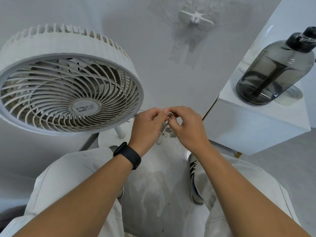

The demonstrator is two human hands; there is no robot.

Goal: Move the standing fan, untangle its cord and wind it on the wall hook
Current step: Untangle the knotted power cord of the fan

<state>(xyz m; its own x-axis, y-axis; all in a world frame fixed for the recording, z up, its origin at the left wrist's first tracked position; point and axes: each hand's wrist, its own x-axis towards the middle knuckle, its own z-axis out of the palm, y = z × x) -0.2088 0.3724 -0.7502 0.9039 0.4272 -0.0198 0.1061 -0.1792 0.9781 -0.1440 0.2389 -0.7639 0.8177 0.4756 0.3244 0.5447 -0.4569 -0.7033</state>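
Note:
The white standing fan point(68, 79) fills the left of the view, its round grille tilted up toward me, its pole point(119, 131) dropping to a round base below. A tangled bundle of white cord point(163, 132) hangs between my hands in the middle. My left hand point(147, 124), with a black band on the wrist, pinches the top of the bundle. My right hand point(185, 126) pinches the same knot from the other side, fingertips meeting those of the left. A white wall hook point(195, 19) is fixed high on the wall above.
A white cabinet point(256, 124) stands to the right against the wall, with a dark translucent water bottle point(275, 69) on top. My legs in light trousers and my striped shoes point(194, 178) stand on the pale floor below the hands.

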